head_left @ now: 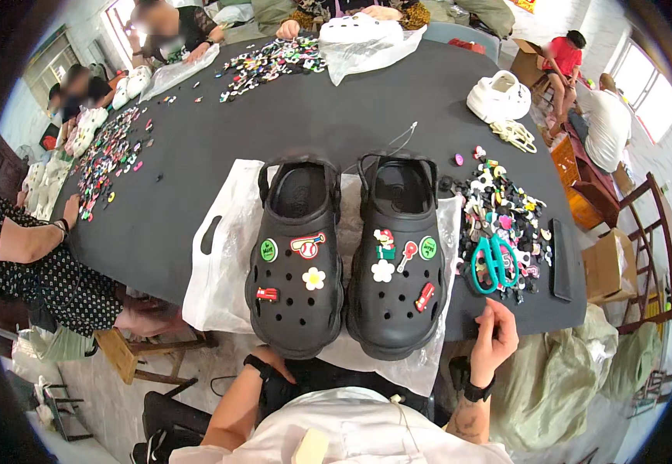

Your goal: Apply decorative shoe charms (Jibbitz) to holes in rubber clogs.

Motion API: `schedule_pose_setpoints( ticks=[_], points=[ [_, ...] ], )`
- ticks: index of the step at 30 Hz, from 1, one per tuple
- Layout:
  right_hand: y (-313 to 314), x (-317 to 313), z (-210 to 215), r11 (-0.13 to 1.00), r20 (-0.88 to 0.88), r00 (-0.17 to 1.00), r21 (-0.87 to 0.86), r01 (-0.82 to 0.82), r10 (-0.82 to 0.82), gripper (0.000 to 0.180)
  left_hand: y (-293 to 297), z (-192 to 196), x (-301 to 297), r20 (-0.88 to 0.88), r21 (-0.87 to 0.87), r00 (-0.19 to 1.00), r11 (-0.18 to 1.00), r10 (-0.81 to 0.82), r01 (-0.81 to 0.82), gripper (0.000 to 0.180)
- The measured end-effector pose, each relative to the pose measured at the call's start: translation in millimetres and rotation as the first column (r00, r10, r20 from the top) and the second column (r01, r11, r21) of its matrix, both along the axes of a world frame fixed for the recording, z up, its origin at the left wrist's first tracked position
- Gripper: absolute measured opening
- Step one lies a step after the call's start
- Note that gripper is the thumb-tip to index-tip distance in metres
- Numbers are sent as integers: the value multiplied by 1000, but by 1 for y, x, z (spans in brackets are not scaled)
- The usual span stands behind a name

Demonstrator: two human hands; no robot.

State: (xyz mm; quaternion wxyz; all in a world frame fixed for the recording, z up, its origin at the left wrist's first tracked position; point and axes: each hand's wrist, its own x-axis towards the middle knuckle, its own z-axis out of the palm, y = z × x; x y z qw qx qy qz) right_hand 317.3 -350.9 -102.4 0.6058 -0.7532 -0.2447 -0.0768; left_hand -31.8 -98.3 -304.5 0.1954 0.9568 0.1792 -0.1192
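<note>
1. So you've got a pair of chunky black clogs sitting side by side on a white plastic bag at the near edge of the dark counter, toes toward you, heel straps up at the far end.
2. The left clog carries a green round charm, a red and white baseball-bat one, a white and yellow flower and a small red car. The right clog has a red and white figure, a white flower, a red guitar-looking one, a green round one and another red car.
3. Your left hand is tucked just under the toe of the left clog, mostly hidden, so I can't tell what its grip is doing.
4. Your right hand is at the counter edge just right of the right clog, fingers curled in narrow; whether it pinches something is too small to tell.
5. Right beside it: a pile of mixed charms with teal scissors lying on top, and a flat black bar past that.
6. Packaging-wise: a clear bag under a white clog at the far side, another clear bag far left, brown cardboard boxes on the floor to your right, and a pale green sack below them.
</note>
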Motion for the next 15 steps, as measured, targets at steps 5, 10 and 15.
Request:
schedule_pose_setpoints(
  ticks=[5, 10, 15],
  points=[
    [11, 8, -9, 997, 66, 995, -8, 81, -80, 14, 10, 7, 11, 124, 107, 991, 994, -43, 30, 90],
    [7, 7, -5, 998, 34, 998, -18, 54, -53, 13, 54, 44, 99, 248, 212, 959, 974, -134, 81, 81],
    [6, 3, -1, 996, -5, 998, -51, -69, 68, 12, 18, 24, -28, 361, 319, 900, 939, -243, 126, 72]
  ],
)
